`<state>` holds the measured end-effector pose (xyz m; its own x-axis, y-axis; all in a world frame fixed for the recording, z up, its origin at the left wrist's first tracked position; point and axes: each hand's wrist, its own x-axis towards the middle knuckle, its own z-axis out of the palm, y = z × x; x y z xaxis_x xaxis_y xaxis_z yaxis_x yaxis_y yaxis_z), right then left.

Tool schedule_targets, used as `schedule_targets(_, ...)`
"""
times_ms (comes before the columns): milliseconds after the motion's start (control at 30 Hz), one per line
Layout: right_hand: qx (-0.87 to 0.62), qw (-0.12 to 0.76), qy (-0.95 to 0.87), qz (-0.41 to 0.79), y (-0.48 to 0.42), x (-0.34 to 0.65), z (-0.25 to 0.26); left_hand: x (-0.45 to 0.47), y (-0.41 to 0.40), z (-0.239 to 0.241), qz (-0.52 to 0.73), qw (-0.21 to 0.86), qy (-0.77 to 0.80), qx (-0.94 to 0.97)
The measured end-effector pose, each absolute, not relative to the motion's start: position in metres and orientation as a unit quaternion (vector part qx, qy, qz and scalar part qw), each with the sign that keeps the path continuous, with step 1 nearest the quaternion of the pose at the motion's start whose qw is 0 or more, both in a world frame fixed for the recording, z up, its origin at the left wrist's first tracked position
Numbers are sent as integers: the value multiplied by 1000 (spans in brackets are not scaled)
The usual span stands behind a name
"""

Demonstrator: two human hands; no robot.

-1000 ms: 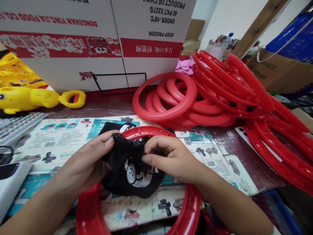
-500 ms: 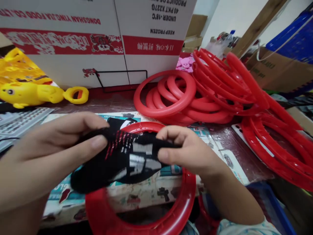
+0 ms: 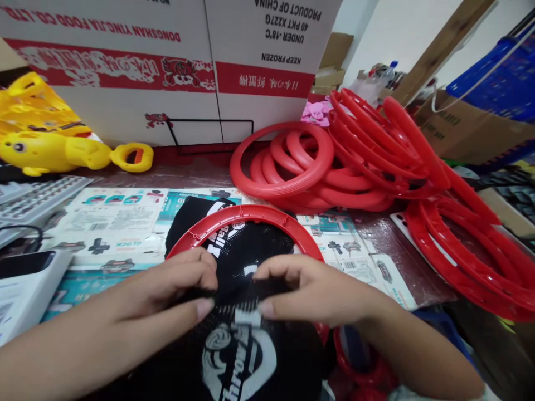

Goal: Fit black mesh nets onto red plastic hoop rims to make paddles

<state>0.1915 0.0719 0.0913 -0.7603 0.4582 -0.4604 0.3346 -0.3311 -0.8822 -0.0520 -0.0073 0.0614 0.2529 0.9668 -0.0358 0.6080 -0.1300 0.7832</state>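
Black printed fabric (image 3: 288, 351) with white lettering and a swirl motif hangs toward me, and more of it lies through the opening of a red plastic ring (image 3: 246, 213). My left hand (image 3: 179, 295) is closed, pinching the fabric between thumb and fingers at the ring's middle. Close beside it, my right hand (image 3: 288, 287) pinches the same fabric. A small gap separates the two thumbs. The ring's ribbed inner side faces up at its far edge; its near part is covered by the fabric and my hands.
Red rings are heaped behind (image 3: 282, 159) and hollow red ring halves (image 3: 468, 256) pile up at right. A yellow toy (image 3: 54, 151) lies at left, near a white device (image 3: 35, 289). A large white carton (image 3: 159, 111) stands at the back. Printed cardboard (image 3: 117, 217) covers the tabletop.
Both hands have moved down and closer together. The fabric, bunched up above the ring before, is now spread out toward me and covers the ring's near side.
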Motion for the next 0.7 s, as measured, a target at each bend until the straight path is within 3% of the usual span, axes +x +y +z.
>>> schedule_targets(100, -384, 65, -625, 676, 92, 178, 75, -51, 22, 61, 182, 442, 575, 664)
schedule_targets(200, -390, 127, -666, 623, 108, 162, 66, -51, 45, 54, 147, 453, 583, 658)
schedule_targets(500, -348, 206, -834, 375, 138, 146, 45, -50, 86, 35, 238, 232, 571, 751)
schedule_targets(700, -303, 153, -914, 221, 144, 149, 35, -48, 98, 17, 312, 216, 588, 715)
